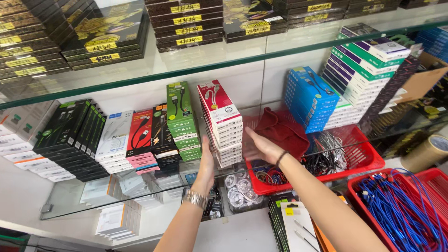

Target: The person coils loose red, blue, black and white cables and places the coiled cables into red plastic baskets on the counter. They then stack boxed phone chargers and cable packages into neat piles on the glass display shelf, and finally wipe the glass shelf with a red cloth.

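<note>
**Both hands flank the red-and-white box stack**

Fingers [206, 150] of your left hand [205, 170] are straight and held together, palm turned toward the stack of red-and-white cable boxes [221, 123]; they grip nothing and sit just beside the stack's left edge, though you cannot tell whether they touch it. Your right hand [261, 147] is just as flat and open, fingers spread slightly, near the stack's right side and holding nothing. So the stack stands between your 2 palms on the glass shelf [70, 205], leaning a little to the left.

Your left wrist carries a metal watch [194, 199]; your right wrist has a dark bracelet [281, 157].

Left of your left hand stands a stack of green boxes [183, 122], then black, red and white cable boxes. Behind your right hand a dark red cloth [282, 130] lies in a red basket [368, 161] with loose cables. Blue boxes [309, 99] rise beyond it. A second red basket [368, 214] at lower right holds blue cables [401, 205].
</note>
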